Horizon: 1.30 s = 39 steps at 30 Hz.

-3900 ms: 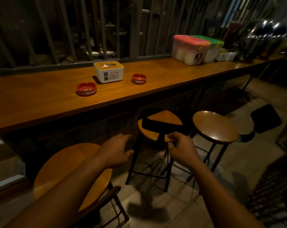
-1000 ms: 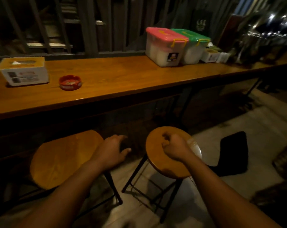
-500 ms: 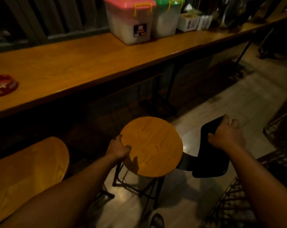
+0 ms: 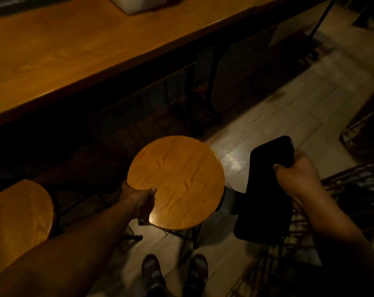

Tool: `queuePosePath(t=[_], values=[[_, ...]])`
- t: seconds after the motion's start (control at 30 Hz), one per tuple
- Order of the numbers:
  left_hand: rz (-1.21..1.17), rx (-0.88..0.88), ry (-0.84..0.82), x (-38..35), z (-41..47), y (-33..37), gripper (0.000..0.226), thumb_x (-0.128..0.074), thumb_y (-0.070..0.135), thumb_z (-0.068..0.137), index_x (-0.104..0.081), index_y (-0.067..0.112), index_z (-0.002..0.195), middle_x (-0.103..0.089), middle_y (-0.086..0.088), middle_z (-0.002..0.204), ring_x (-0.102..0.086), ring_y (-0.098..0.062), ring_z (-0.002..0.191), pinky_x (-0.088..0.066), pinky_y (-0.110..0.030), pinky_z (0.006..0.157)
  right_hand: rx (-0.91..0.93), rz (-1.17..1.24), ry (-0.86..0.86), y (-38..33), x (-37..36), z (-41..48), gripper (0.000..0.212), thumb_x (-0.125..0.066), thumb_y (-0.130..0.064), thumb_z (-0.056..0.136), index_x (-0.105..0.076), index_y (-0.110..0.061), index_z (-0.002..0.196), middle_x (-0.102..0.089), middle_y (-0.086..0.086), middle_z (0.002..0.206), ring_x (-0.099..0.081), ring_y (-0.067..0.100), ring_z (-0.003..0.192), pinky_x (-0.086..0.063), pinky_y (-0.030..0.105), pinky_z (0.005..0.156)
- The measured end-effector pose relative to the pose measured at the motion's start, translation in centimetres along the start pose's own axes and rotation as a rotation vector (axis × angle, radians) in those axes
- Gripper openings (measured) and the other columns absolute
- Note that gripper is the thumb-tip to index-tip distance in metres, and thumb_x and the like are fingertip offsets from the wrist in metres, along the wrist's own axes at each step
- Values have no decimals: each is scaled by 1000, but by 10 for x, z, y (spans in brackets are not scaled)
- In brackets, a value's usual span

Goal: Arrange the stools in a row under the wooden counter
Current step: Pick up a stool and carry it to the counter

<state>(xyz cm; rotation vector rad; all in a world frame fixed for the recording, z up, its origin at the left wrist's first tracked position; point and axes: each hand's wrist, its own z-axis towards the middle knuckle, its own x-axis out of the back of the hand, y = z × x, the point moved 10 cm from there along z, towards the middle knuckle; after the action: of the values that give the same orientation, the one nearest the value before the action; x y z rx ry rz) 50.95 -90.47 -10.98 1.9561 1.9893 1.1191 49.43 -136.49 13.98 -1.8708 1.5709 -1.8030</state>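
A stool with a round wooden seat (image 4: 177,181) and a black backrest (image 4: 265,196) stands on the tiled floor in front of the wooden counter (image 4: 79,46). My left hand (image 4: 139,198) grips the seat's left edge, thumb on top. My right hand (image 4: 297,174) holds the top right edge of the backrest. The backrest points right, away from the counter's edge line. A second stool's wooden seat (image 4: 16,215) sits at the lower left, partly under the counter.
A white plastic box (image 4: 139,3) rests on the counter at the top edge. A black counter leg (image 4: 211,82) stands behind the stool. Dark wire or rattan furniture (image 4: 353,189) crowds the right side. My sandalled feet (image 4: 173,273) are just behind the stool.
Earlier both hands were on the middle stool, then I moved right. Since half a second ago the grip is the same and the view has tilted down and closer to the stool.
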Motion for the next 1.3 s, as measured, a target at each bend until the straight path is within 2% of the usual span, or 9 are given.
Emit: queuePosePath(t=[0.23, 0.4, 0.5, 0.7, 0.87, 1.03, 1.1, 1.2, 1.3], values=[[25, -72, 18, 30, 11, 31, 86, -85, 8, 70, -40, 22, 142, -53, -16, 136, -52, -41, 122, -48, -58, 96, -34, 149, 117, -7, -13, -27, 16, -60, -11, 89, -58, -14, 105, -66, 8, 91, -65, 29, 83, -58, 46, 79], [142, -163, 41, 60, 43, 77, 76, -73, -2, 81, -39, 19, 146, -54, -16, 135, -53, -39, 121, -46, -37, 80, -128, 288, 212, -8, -47, -54, 21, -61, -9, 88, -58, -11, 108, -67, 10, 95, -65, 33, 91, -55, 42, 82], [142, -182, 32, 77, 75, 95, 88, -74, -5, 74, -38, 31, 146, -57, -17, 134, -58, -39, 114, -55, -44, 85, -146, 341, 239, -12, -70, -75, 28, -60, -5, 91, -54, -7, 118, -63, 10, 99, -60, 26, 93, -45, 31, 81], [144, -174, -4, 87, 130, 104, 103, -76, -6, 68, -30, 45, 146, -58, -15, 132, -63, -38, 102, -59, -55, 76, -213, 428, 176, -20, -114, -91, 39, -55, -4, 93, -43, -11, 130, -62, 17, 113, -61, 35, 104, -49, 37, 83], [193, -209, 1, 84, 103, 117, 98, -72, -6, 77, -24, 36, 152, -51, -14, 140, -57, -38, 115, -57, -48, 82, -251, 380, 92, -24, -124, -94, 42, -50, 4, 92, -38, -5, 131, -56, 20, 110, -58, 37, 104, -46, 33, 76], [349, -333, 33, 73, 63, 130, 71, -72, 5, 74, -47, 21, 138, -53, -16, 132, -58, -39, 113, -53, -44, 90, -234, 281, -64, -42, -116, -87, 58, -55, 2, 87, -28, -8, 137, -54, 18, 119, -58, 33, 105, -53, 39, 80], [380, -369, -1, 63, 32, 132, 63, -71, 9, 78, -49, 16, 137, -54, -15, 132, -57, -37, 115, -50, -39, 88, -144, 187, -66, -57, -104, -78, 73, -62, -5, 85, -21, -15, 145, -48, 15, 130, -56, 32, 112, -51, 35, 78], [374, -331, -158, 40, -19, 125, 67, -71, 28, 83, -42, 22, 143, -56, -13, 131, -60, -29, 108, -53, -41, 89, 212, -314, -66, -102, -93, -57, 72, -68, -29, 82, -36, -18, 144, -28, 9, 152, -38, 33, 135, -45, 46, 101], [318, -285, -328, 22, -83, 120, 61, -67, 32, 88, -40, 30, 143, -56, -3, 124, -62, -19, 102, -53, -30, 78, 476, -568, -331, -130, -120, -47, 51, -64, -40, 86, -53, -24, 133, -47, 4, 144, -48, 23, 127, -43, 35, 100]])
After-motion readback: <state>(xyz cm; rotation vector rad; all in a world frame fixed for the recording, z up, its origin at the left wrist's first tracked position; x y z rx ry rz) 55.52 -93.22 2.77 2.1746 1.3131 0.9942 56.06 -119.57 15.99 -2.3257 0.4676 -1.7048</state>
